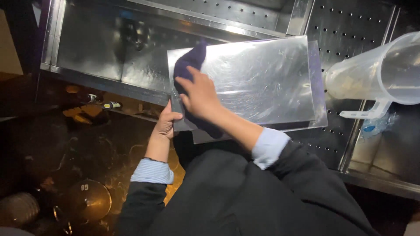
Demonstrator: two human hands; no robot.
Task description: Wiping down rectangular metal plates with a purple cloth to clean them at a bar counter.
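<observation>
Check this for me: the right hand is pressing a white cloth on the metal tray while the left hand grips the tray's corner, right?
Not quite. In the head view the cloth under the right hand is dark blue, not white. The left hand does grip the metal tray by its corner.

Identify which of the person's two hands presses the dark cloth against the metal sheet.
The right hand, lying flat on the dark cloth; the left hand only grips the metal sheet at its corner.

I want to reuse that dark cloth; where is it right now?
In the head view the dark blue cloth lies left of centre on the shiny rectangular metal sheet, pressed under the right hand, beside the steel sink basin.
</observation>
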